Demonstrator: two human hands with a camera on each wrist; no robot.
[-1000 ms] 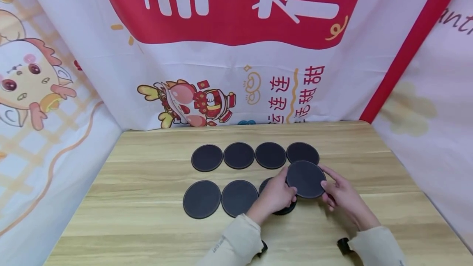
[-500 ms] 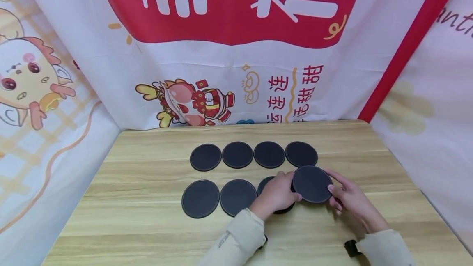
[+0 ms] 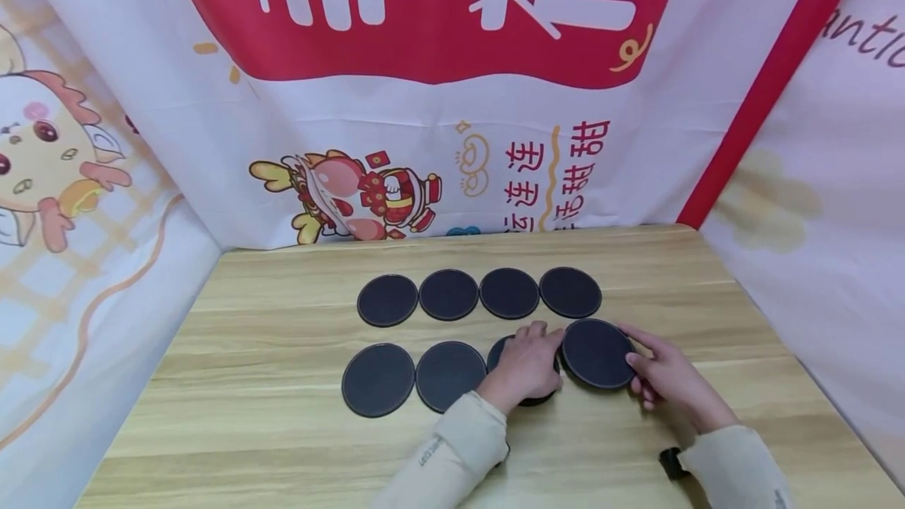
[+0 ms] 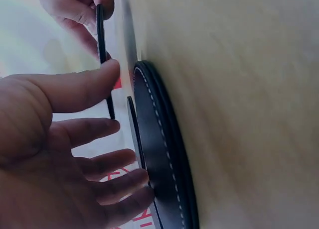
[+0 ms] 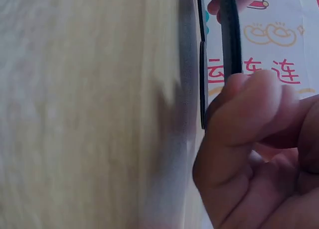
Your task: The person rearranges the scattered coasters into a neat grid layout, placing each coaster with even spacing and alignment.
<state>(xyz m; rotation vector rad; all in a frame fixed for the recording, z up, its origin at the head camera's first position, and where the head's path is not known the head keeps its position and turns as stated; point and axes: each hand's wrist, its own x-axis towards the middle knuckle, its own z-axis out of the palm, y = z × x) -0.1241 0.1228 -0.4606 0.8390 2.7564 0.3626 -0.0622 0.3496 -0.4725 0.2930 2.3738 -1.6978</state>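
Note:
My right hand (image 3: 665, 375) pinches a round black coaster (image 3: 598, 353) by its right edge, thumb on top. In the right wrist view this coaster (image 5: 231, 35) shows edge-on, raised off the table. My left hand (image 3: 526, 364) lies over a small stack of black coasters (image 3: 498, 350), partly hiding it. In the left wrist view the left hand's fingers are spread and relaxed, with the thumb near the raised coaster's edge (image 4: 101, 35) and the lower fingertips close by the stack (image 4: 162, 159), which has light stitching round its rim.
Two more black coasters (image 3: 378, 380) lie left of the stack, side by side. A back row of several coasters (image 3: 448, 294) runs across the wooden table (image 3: 283, 446). A printed cloth (image 3: 438, 108) hangs behind the table's far edge.
The held coaster has shifted right and slightly toward me with the right hand. The left hand has let go of its left edge and drawn back over the stack.

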